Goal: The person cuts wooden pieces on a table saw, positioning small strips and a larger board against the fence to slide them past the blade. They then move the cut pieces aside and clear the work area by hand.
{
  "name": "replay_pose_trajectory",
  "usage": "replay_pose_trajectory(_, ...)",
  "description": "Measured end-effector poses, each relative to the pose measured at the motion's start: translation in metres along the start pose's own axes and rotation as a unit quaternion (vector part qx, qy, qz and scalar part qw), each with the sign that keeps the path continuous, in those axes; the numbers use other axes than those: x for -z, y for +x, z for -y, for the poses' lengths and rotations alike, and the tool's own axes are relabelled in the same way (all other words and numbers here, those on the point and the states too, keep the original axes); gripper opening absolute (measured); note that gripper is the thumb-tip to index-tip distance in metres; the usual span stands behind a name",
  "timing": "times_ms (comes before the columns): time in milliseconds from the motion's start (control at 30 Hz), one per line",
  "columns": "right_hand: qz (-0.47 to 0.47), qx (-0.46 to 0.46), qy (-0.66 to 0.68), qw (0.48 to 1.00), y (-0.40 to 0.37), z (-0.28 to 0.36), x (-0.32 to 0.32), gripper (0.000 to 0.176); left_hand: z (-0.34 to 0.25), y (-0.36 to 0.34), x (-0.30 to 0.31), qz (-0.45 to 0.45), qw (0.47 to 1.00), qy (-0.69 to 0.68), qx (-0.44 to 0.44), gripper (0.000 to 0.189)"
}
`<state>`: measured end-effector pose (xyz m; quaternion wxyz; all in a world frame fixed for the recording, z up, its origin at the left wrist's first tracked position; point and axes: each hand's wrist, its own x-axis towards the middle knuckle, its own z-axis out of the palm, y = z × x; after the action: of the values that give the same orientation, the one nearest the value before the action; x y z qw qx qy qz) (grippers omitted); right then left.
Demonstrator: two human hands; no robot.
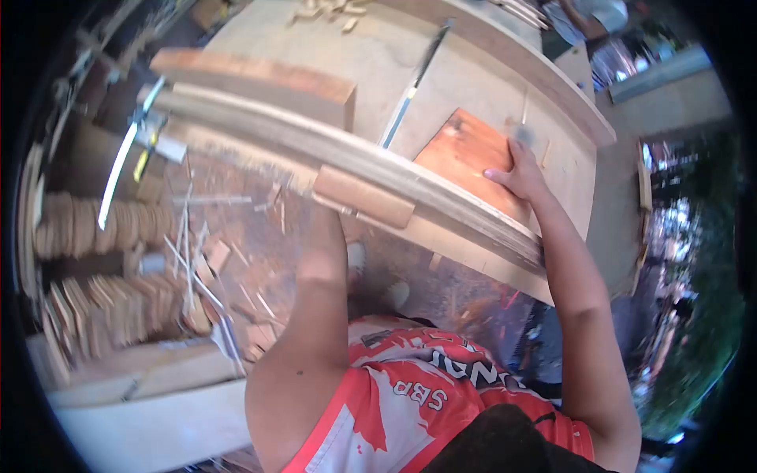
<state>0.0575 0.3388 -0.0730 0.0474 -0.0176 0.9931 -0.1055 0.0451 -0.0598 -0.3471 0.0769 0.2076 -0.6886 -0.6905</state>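
Note:
A flat reddish-brown wooden board (465, 154) lies on the pale workbench top (378, 51). My right hand (520, 173) grips its right end, with the thumb over the upper face and the fingers along the far side. My left arm reaches up to the near edge of the bench, where a smooth wooden block (363, 197) covers my left hand. Whether that hand holds the block cannot be seen. A long, layered wooden rail (347, 150) runs along the front of the bench, between me and the board.
Behind the rail's left part stands a thick plank (260, 79). A narrow metal strip (414, 91) crosses the benchtop. Small offcuts (331, 9) lie at the back. Stacked wood pieces (110, 311) and scattered scraps (213, 260) are at lower left. Another person (587, 20) is at upper right.

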Motion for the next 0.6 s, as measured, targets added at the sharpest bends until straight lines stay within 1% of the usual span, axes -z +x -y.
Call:
replay_pose_trajectory(33, -0.017, -0.016, 0.012, 1.0, -0.002, 0.0, 0.001, 0.111, -0.001, 0.002, 0.003, 0.01, 1.0, 0.016, 0.001, 0.048)
replay_pose_trajectory(100, 0.002, -0.018, 0.006, 1.0, -0.001, 0.004, 0.005, 0.112, -0.007, 0.007, 0.01, 0.028, 0.998, 0.049, -0.001, 0.048)
replay_pose_trajectory(133, -0.008, -0.022, 0.011, 1.0, -0.001, 0.005, 0.008, 0.112, -0.006, 0.01, 0.017, 0.038, 0.997, 0.066, 0.002, 0.048)
replay_pose_trajectory(200, 0.02, -0.027, 0.005, 0.999, -0.002, 0.01, 0.012, 0.108, -0.009, 0.01, 0.032, 0.052, 0.991, 0.122, -0.009, 0.047)
replay_pose_trajectory(233, 0.014, -0.02, 0.008, 1.0, -0.001, 0.011, 0.011, 0.108, -0.013, 0.008, 0.04, 0.052, 0.984, 0.169, -0.025, 0.047)
replay_pose_trajectory(267, 0.017, -0.016, -0.001, 1.0, 0.0, 0.011, 0.011, 0.108, -0.018, -0.007, 0.046, 0.045, 0.971, 0.228, -0.059, 0.047)
replay_pose_trajectory(300, 0.019, -0.015, -0.009, 1.0, 0.0, 0.006, 0.012, 0.108, -0.025, -0.038, 0.05, 0.058, 0.953, 0.281, -0.094, 0.047)
replay_pose_trajectory(333, 0.012, -0.01, -0.005, 1.0, 0.001, 0.002, 0.014, 0.108, -0.037, -0.077, 0.054, 0.102, 0.935, 0.32, -0.114, 0.047)
replay_pose_trajectory(367, 0.02, -0.003, -0.019, 1.0, 0.004, 0.001, 0.015, 0.107, -0.011, -0.097, 0.07, 0.269, 0.87, 0.413, -0.005, 0.032)
replay_pose_trajectory(400, 0.03, 0.003, -0.031, 0.999, 0.006, -0.002, 0.014, 0.107, -0.042, -0.151, 0.066, 0.385, 0.878, 0.278, -0.067, 0.02)
replay_pose_trajectory(433, 0.031, 0.004, -0.019, 0.999, 0.007, -0.007, 0.011, 0.107, -0.049, -0.197, 0.058, 0.4, 0.891, 0.213, -0.011, 0.016)
replay_pose_trajectory(467, 0.034, 0.014, -0.019, 0.999, 0.01, -0.012, 0.009, 0.106, -0.107, -0.233, 0.038, 0.4, 0.867, 0.241, -0.173, 0.013)
replay_pose_trajectory(500, 0.034, 0.027, -0.023, 0.999, 0.014, -0.018, 0.01, 0.106, -0.173, -0.259, 0.01, 0.388, 0.82, 0.258, -0.332, 0.012)
replay_pose_trajectory(533, 0.036, 0.03, -0.017, 0.999, 0.014, -0.021, 0.013, 0.106, -0.212, -0.263, -0.02, 0.316, 0.814, 0.241, -0.424, 0.011)
replay_pose_trajectory(567, 0.042, 0.042, -0.022, 0.998, 0.015, -0.023, 0.017, 0.106, -0.24, -0.252, -0.051, 0.241, 0.793, 0.221, -0.514, 0.011)
replay_pose_trajectory(600, 0.046, 0.052, -0.025, 0.997, 0.014, -0.024, 0.02, 0.106, -0.258, -0.235, -0.082, 0.189, 0.792, 0.205, -0.544, 0.013)
